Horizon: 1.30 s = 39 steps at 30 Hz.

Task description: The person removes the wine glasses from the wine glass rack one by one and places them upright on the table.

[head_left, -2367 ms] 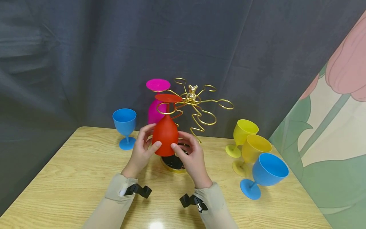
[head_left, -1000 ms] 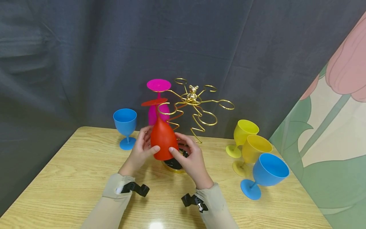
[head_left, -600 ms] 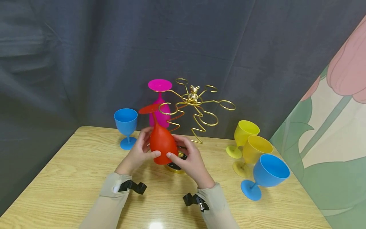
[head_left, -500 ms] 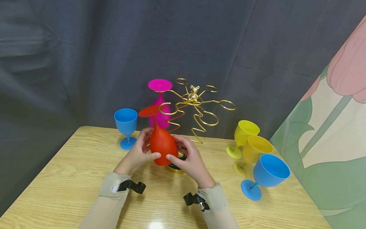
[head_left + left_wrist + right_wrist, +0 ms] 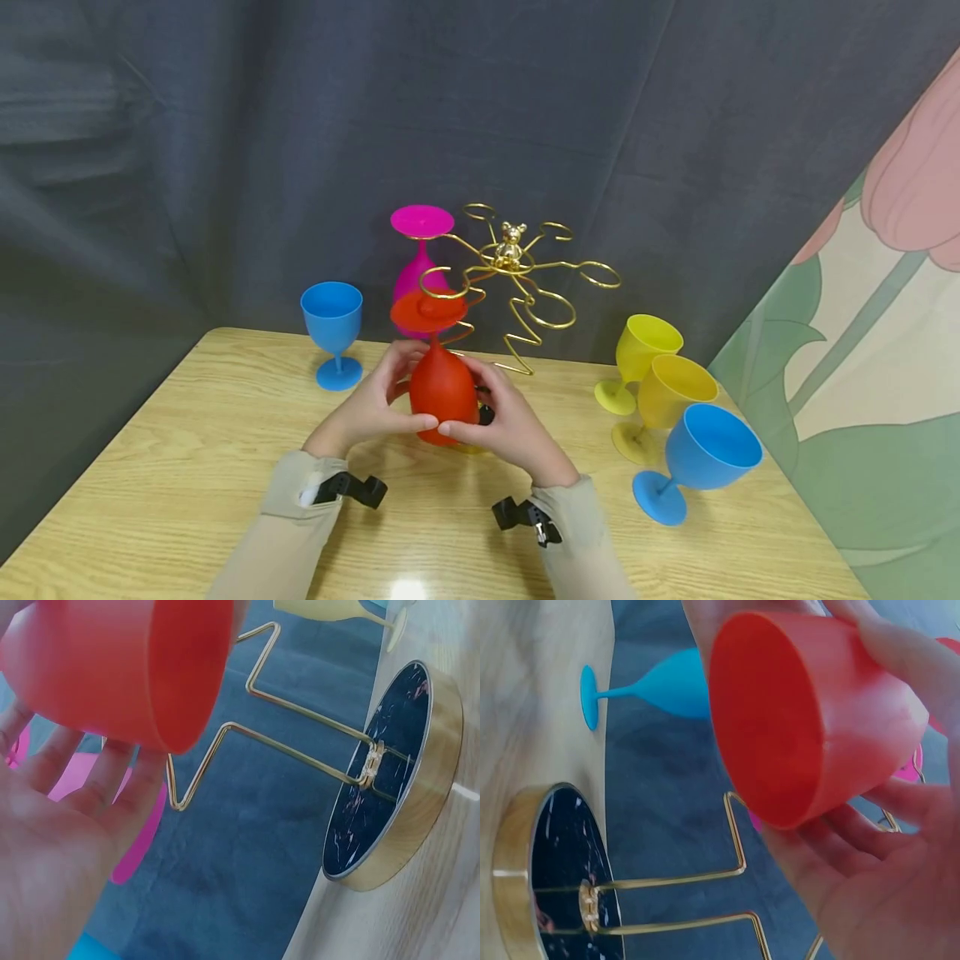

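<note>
A red plastic goblet (image 5: 444,387) is upside down in the air, its foot up and its mouth down. My left hand (image 5: 375,400) holds its bowl from the left, and my right hand (image 5: 513,421) holds it from the right. Both thumbs lie across the near side by the rim. Behind it stands a gold wire rack (image 5: 555,300) with ring-ended arms and a small bear on top. The red foot overlaps the lower edge of the front-left ring in the head view; the stem is outside that ring. A magenta goblet (image 5: 422,223) hangs inverted from the back-left arm.
A blue goblet (image 5: 332,312) stands upright at the back left. Two yellow goblets (image 5: 648,337) and another blue goblet (image 5: 708,450) stand at the right. The rack's round black-and-gold base (image 5: 442,765) rests on the wooden table (image 5: 187,467). A dark curtain (image 5: 300,125) hangs behind.
The red goblet's stem has come out of the rack's front-left ring. Both hands moved it left and tilted it, then lowered it, straightened it and shifted it slightly right.
</note>
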Available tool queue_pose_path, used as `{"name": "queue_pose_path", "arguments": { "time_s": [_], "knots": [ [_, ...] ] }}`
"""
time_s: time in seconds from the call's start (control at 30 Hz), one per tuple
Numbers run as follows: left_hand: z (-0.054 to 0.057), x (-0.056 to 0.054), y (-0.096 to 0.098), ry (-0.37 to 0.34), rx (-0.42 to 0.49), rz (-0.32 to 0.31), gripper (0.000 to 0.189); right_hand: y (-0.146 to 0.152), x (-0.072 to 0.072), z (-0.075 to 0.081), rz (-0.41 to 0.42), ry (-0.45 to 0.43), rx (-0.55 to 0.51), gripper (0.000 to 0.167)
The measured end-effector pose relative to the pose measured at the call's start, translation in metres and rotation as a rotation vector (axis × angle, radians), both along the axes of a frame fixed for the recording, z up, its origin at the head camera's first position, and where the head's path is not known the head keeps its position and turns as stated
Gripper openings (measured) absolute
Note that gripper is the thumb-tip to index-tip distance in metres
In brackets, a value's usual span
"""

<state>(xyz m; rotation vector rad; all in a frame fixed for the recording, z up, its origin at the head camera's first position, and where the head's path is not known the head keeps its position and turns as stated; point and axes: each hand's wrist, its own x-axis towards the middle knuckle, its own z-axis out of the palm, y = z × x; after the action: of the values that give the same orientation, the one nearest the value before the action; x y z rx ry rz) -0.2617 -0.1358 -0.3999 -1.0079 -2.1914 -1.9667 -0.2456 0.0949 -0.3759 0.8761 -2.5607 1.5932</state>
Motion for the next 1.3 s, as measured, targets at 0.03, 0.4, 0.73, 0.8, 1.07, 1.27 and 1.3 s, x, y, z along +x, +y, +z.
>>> {"name": "queue_pose_path", "arguments": {
  "time_s": [0.03, 0.4, 0.73, 0.8, 1.07, 1.27, 1.3],
  "knots": [
    [0.000, 0.000, 0.001, 0.006, -0.005, -0.006, 0.080, 0.002, 0.000, 0.001, 0.008, -0.010, 0.009, 0.079],
    [0.003, 0.006, 0.019, 0.005, -0.020, -0.028, 0.081, 0.023, -0.003, 0.006, 0.075, -0.091, 0.035, 0.081],
    [0.002, 0.010, 0.033, 0.004, -0.003, -0.054, 0.082, 0.038, -0.003, 0.011, 0.077, -0.067, 0.088, 0.079],
    [0.002, 0.010, 0.035, 0.005, -0.011, -0.059, 0.084, 0.040, -0.003, 0.012, 0.071, -0.050, 0.109, 0.078],
    [0.000, 0.014, 0.041, -0.068, -0.063, -0.041, 0.090, 0.047, 0.002, 0.018, -0.016, -0.014, 0.204, 0.083],
    [-0.002, 0.015, 0.044, -0.113, -0.065, -0.044, 0.084, 0.046, 0.006, 0.023, -0.062, -0.038, 0.225, 0.084],
    [-0.002, 0.014, 0.044, -0.113, -0.064, -0.048, 0.082, 0.046, 0.006, 0.023, -0.069, -0.038, 0.230, 0.083]
  ]
}}
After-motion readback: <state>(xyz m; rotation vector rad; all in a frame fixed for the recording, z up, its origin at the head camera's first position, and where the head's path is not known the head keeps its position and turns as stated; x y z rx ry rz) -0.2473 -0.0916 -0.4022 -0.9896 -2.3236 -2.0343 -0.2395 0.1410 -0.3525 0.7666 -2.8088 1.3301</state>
